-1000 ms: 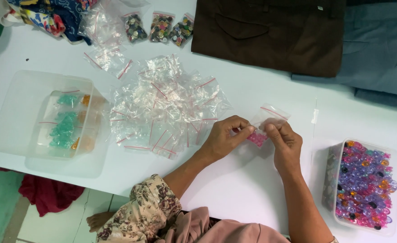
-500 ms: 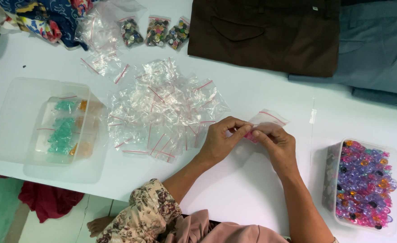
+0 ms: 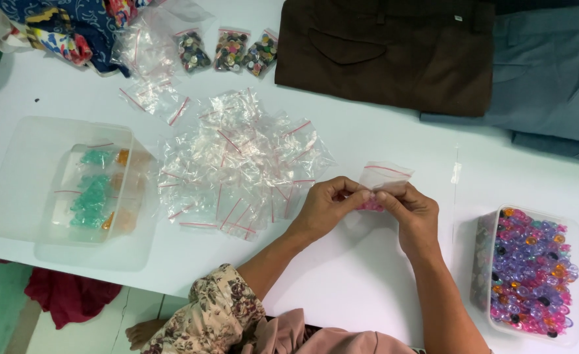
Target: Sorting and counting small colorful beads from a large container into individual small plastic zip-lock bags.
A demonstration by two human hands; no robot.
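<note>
Both hands (image 3: 329, 208) (image 3: 413, 213) pinching small clear bag (image 3: 382, 178), pink contents mostly hidden.

The small clear bag (image 3: 384, 178) is partly covered by fingers (image 3: 354, 195); its pink contents (image 3: 370, 205) are too small to identify. The patterned cloth (image 3: 66, 26) and grey trousers (image 3: 545, 72) are cut off by the frame edge. Items in the three filled bags (image 3: 227, 51) cannot be resolved individually.
</note>
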